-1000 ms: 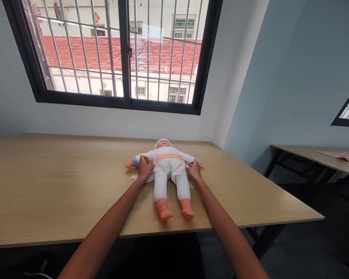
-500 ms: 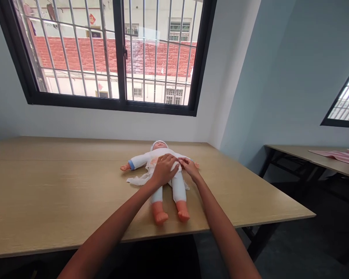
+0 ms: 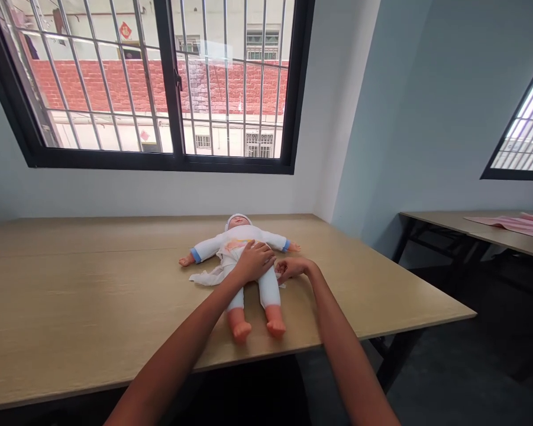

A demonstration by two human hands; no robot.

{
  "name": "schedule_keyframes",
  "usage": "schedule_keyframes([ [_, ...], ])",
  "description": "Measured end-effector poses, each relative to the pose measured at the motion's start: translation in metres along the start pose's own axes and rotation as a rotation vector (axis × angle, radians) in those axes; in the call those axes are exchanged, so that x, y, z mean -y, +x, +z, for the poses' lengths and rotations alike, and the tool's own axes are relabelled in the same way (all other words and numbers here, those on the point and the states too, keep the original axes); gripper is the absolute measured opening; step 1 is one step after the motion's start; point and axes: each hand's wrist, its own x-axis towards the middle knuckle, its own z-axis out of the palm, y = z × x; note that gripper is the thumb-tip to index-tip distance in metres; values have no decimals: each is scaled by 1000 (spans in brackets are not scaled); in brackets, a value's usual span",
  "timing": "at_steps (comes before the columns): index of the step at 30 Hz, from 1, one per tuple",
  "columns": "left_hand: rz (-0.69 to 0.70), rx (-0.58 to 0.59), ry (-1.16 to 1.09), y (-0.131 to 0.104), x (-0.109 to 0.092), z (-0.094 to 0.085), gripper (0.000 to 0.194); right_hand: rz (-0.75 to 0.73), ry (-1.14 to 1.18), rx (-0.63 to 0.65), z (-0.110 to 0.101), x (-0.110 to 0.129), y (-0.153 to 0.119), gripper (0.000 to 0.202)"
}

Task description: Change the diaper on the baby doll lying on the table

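**Two Hands on a Doll at the Table's Near Edge**

Two bare forearms reached forward from the bottom of the view and crossed the near edge of a long wooden table (image 3: 71,319). Just beyond that edge lay the bare feet of a baby doll (image 3: 244,248), which rested flat on its back, legs toward the person and head toward the wall, arms spread to either side. It wore white clothes with blue cuffs and a white cap.

The left hand (image 3: 254,261) lay palm down across the doll's middle, fingers spread and loosely curved over the white cloth at the hips; it pressed rather than clasped, so nothing was truly gripped. The right hand (image 3: 291,268) sat just beside the doll's hip on its far side from the other hand, fingers curled inward at the edge of the cloth; whether they pinched the fabric could not be told.

A loose white cloth (image 3: 206,276) trailed from under the doll onto the tabletop at the left.

Farther back, a pale wall rose behind the table, with a dark-framed barred window (image 3: 168,89) showing a red brick building outside. Off to the right stood a second table (image 3: 483,234) carrying a pink cloth (image 3: 514,223).
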Motion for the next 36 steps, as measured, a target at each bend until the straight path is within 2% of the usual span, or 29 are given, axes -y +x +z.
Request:
schedule_keyframes([
  [3, 2, -5, 8, -1, 0, -1, 33, 66, -37, 113, 2, 5, -1, 25],
  [4, 2, -10, 5, -2, 0, -2, 33, 50, -4, 105, 2, 7, -3, 24],
  [10, 12, -43, -23, -5, 0, -4, 36, 40, 425, -141, 1, 9, -9, 19],
  [14, 34, -40, -6, -7, -2, -7, 39, 15, 478, -360, -2, 5, -3, 15],
  [19, 120, -26, 3, -10, -3, -8, 38, -8, 496, -478, -3, 0, 7, 13],
  [25, 150, -16, 45, -10, -1, -5, 42, -75, 511, -481, 1, 5, 7, 24],
  [30, 144, -38, 76, -9, 1, -1, 46, -183, 635, -457, 7, 14, 1, 37],
  [36, 129, -16, 85, -7, 2, 2, 51, -236, 703, -549, 4, 20, 1, 47],
])
